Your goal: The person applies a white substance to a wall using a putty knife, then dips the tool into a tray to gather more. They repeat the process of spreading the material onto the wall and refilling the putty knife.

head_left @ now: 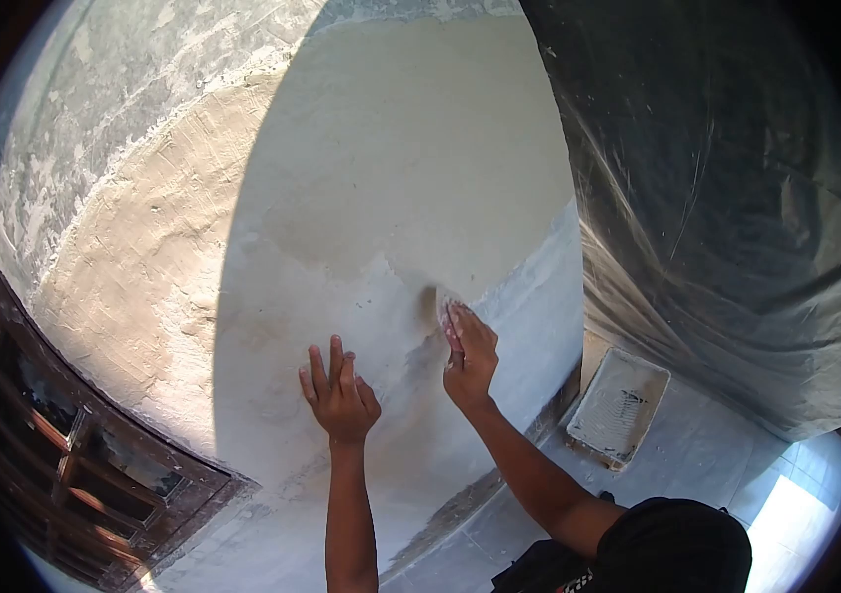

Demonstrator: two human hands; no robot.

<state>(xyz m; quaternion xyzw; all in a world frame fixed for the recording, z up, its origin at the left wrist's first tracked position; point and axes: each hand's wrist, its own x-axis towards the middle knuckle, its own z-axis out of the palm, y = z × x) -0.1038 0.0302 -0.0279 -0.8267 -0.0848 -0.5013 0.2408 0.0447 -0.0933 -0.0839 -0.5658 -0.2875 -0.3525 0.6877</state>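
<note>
My left hand lies against the plastered wall, fingers spread and holding nothing. To its right and slightly higher, my right hand is closed, fingers pressed together around a small pale flat piece that meets the wall. Most of that piece is hidden under the fingers, and I cannot tell its kind. White dust coats the fingertips of this hand. Around both hands the wall surface is patchy, beige above and whiter below, with a shadow beside the right fingers.
A white-smeared paint tray rests on the tiled floor at lower right. Dark plastic sheeting hangs along the right side. A dark wooden window frame borders the wall at lower left. Bright sunlight falls on rough plaster at left.
</note>
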